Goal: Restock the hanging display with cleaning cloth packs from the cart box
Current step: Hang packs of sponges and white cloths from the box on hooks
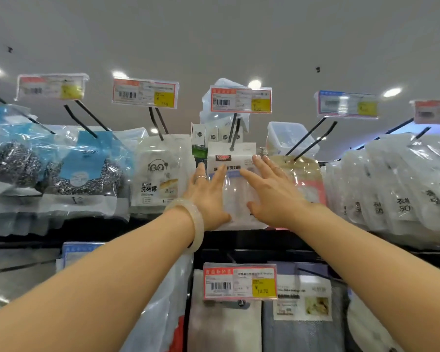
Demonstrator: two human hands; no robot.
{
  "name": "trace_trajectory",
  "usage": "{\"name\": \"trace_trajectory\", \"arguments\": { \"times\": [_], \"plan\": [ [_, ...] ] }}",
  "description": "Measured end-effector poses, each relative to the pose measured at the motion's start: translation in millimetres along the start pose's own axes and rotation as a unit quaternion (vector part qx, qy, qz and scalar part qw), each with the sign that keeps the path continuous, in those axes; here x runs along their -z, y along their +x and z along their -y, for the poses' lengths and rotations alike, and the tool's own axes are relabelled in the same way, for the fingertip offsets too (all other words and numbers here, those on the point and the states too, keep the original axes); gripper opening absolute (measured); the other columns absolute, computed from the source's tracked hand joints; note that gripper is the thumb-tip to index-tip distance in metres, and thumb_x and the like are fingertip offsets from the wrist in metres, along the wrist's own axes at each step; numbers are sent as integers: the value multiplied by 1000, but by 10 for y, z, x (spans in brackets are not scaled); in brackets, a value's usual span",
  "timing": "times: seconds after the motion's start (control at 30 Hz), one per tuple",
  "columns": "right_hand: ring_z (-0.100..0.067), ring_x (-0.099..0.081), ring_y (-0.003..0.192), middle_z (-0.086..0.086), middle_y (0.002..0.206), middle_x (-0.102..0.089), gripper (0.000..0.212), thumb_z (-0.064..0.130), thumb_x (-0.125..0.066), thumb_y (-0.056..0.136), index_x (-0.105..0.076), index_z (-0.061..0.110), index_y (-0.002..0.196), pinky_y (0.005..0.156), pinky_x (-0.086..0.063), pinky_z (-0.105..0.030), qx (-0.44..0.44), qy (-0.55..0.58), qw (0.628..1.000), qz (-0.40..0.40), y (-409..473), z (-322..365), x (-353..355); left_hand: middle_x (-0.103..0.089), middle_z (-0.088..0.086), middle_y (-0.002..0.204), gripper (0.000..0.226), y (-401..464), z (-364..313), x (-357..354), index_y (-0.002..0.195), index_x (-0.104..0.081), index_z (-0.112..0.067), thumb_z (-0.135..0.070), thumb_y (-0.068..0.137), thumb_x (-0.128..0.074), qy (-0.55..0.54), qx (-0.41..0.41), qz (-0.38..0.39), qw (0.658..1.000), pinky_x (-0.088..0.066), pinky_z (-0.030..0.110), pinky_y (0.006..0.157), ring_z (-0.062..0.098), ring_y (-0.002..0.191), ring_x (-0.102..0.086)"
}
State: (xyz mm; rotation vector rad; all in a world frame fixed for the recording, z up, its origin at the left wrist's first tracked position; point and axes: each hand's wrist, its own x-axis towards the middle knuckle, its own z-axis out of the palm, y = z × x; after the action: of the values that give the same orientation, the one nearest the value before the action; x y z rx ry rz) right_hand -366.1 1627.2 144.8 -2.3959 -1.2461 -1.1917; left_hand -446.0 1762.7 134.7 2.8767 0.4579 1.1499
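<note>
A clear cleaning cloth pack [235,179] with a white header and red logo hangs on a black hook [235,133] in the middle of the top row. My left hand [208,196] lies flat against the pack's left side, fingers straight and pointing up. My right hand [272,189] presses on its right side with fingers spread. Both arms reach up and forward. A price tag [241,100] sits at the front end of the hook, above the pack. The cart box is out of view.
Steel scourer packs [79,174] and a dish sponge pack [160,174] hang to the left. A tan pack [305,171] and white bagged goods [396,189] hang to the right. Grey cloth packs [300,316] and another price tag [239,282] hang in the row below.
</note>
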Motion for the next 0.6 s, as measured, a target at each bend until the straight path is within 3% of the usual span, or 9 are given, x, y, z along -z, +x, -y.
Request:
{"name": "trace_trajectory", "arguments": {
  "times": [0.13,0.3,0.47,0.6],
  "plan": [
    [-24,12,146,-6,159,9,73,33,-53,90,-10,26,149,118,1,-41,7,7,1000,15,-244,95,139,17,11,156,101,-308,-59,146,146,13,-31,-40,81,-64,108,-4,-15,994,1,47,115,28,143,17],
    [-27,7,146,-9,159,2,74,33,-57,87,-15,24,148,117,-3,-43,46,49,997,28,-582,421,208,14,13,156,96,-838,-55,289,147,10,-28,-40,83,-61,160,10,-18,987,3,49,115,33,143,17],
    [-31,-4,145,-13,157,-9,75,34,-61,85,-21,19,146,116,-12,-44,110,115,987,32,-890,1029,99,14,13,157,93,-1638,294,338,147,10,-25,-41,86,-58,207,87,24,974,3,50,115,31,143,17],
    [-34,-5,145,-17,157,-9,75,35,-63,83,-25,16,145,117,-10,-43,167,164,971,54,-1156,1718,-120,13,12,157,93,-2473,729,361,147,10,-27,-44,86,-58,213,166,64,961,2,50,115,30,143,16]
  ]
}}
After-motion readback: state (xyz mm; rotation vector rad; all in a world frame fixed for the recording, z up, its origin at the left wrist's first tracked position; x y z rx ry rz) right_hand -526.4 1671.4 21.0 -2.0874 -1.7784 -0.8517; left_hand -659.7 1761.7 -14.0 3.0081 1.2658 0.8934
